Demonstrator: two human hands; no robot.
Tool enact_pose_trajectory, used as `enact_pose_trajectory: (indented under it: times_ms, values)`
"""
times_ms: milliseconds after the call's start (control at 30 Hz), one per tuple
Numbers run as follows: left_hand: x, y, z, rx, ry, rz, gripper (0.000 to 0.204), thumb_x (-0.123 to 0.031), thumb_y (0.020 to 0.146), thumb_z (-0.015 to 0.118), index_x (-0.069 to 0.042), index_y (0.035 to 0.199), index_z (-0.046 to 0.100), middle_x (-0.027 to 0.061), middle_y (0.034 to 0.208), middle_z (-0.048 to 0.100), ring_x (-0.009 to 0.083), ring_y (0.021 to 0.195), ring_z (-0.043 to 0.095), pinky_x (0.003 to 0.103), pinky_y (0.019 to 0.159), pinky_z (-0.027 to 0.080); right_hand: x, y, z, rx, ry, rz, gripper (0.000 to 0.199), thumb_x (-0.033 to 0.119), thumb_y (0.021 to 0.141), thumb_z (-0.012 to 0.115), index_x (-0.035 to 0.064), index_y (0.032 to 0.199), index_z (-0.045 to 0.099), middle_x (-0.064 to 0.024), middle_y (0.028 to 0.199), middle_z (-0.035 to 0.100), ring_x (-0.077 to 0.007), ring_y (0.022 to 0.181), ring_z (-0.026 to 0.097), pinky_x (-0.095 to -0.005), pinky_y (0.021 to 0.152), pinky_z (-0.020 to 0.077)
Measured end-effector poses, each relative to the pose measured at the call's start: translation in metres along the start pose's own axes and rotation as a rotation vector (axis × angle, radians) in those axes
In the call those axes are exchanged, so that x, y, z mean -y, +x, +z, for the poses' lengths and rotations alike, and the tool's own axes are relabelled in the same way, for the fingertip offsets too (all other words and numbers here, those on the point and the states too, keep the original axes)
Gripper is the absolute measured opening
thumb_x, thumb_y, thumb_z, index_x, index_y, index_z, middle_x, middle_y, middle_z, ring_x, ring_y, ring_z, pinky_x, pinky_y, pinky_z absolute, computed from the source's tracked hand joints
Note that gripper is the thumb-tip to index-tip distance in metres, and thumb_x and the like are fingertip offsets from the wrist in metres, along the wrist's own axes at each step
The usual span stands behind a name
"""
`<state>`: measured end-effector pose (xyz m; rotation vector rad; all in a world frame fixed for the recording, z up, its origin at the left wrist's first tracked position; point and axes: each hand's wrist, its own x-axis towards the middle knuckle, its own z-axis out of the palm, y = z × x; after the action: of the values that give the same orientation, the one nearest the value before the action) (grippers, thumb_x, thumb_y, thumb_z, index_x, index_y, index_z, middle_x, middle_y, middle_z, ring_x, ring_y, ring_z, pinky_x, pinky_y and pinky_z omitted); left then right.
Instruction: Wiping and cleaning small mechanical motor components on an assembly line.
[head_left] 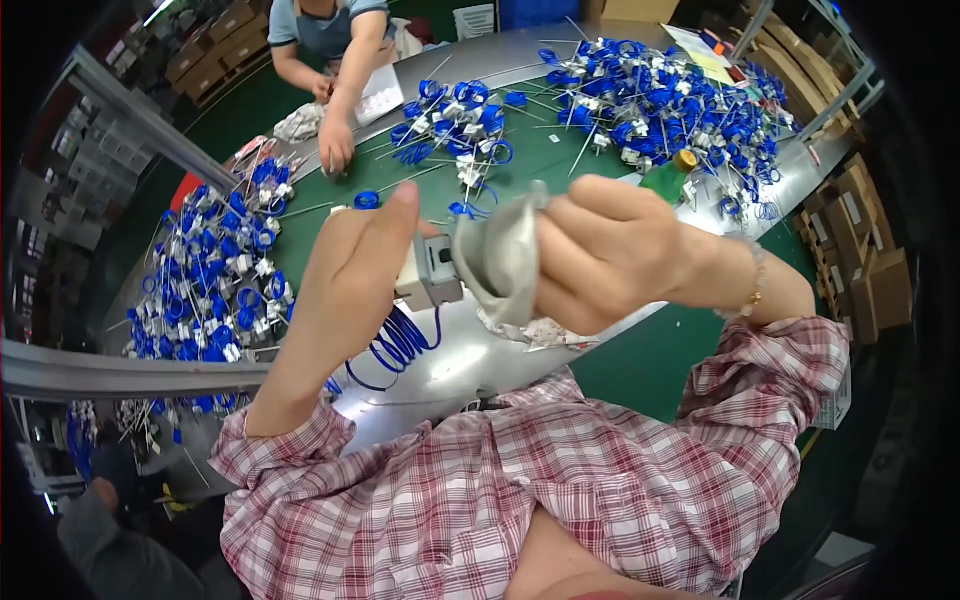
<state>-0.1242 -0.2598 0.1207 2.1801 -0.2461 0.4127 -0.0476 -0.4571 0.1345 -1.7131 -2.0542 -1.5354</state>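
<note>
Up in front of my chest, my left hand (345,270) grips a small white and grey box-shaped device (432,275), its fingers closed around the far side. A coiled blue cable (405,345) hangs below this device. My right hand (610,255) is closed on a pale grey cloth (500,255), bunched up close beside the device's right face. Whether the cloth touches the device I cannot tell. Under my hands lies another patterned cloth (545,333) on the shiny metal tabletop (450,365).
Piles of similar devices with blue coils and thin rods lie left (215,270), at the far middle (460,115) and far right (660,115). Across the table a co-worker's hand (337,145) reaches down. A green bottle (668,180) stands right; a metal frame bar (130,375) crosses left.
</note>
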Motion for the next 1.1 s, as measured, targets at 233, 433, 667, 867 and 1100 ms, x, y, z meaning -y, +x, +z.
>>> enact_pose_trajectory:
  times_ms: [233,433,667,867,1100]
  values:
    - [-0.028,-0.004,-0.028,0.0,-0.395,-0.338,0.054,-0.037,0.089,0.033,0.005,0.069,0.061,0.0092,0.056,0.058,0.012,0.046,0.054,0.02,0.047,0.04,-0.033,-0.015,-0.022,0.035,0.248,0.403,0.021,0.013,0.075,0.061,-0.0004,0.091,0.059,-0.009,0.075,0.059,-0.0229,0.066,0.057,-0.0314,0.058,0.0452]
    - [-0.02,0.018,-0.01,0.016,-0.314,-0.274,0.05,-0.033,0.09,0.035,0.006,0.07,0.061,0.0051,0.054,0.055,0.0071,0.049,0.046,0.021,0.048,0.034,-0.022,0.002,0.005,0.058,0.829,0.314,0.029,0.007,0.074,0.052,-0.0031,0.101,0.054,-0.0181,0.098,0.055,-0.0309,0.085,0.056,-0.0386,0.074,0.045]
    - [0.028,0.031,0.016,-0.047,-0.183,-0.009,0.047,-0.028,0.09,0.038,0.003,0.057,0.051,-0.0034,0.047,0.036,0.0056,0.048,0.033,0.025,0.045,0.029,-0.007,-0.001,0.032,0.027,0.319,0.071,0.011,0.007,0.069,0.054,-0.0025,0.075,0.055,-0.013,0.08,0.056,-0.0264,0.08,0.059,-0.0338,0.064,0.0496]
    - [0.032,0.031,0.017,0.075,-0.392,-0.127,0.05,-0.026,0.091,0.037,0.003,0.051,0.041,0.0004,0.04,0.029,0.0068,0.042,0.028,0.03,0.039,0.026,-0.017,-0.001,0.035,0.036,0.25,-0.072,0.011,0.007,0.071,0.05,-0.0014,0.065,0.053,-0.0101,0.073,0.056,-0.0252,0.076,0.059,-0.0325,0.064,0.0501]
    - [0.022,0.013,-0.025,-0.063,-0.319,0.224,0.042,-0.019,0.091,0.031,0.005,0.069,0.056,0.0086,0.053,0.054,0.0159,0.039,0.046,0.027,0.046,0.041,-0.04,-0.016,0.026,-0.014,0.312,0.033,0.017,0.008,0.064,0.059,-0.0027,0.076,0.055,-0.016,0.078,0.058,-0.0287,0.072,0.06,-0.0346,0.062,0.052]
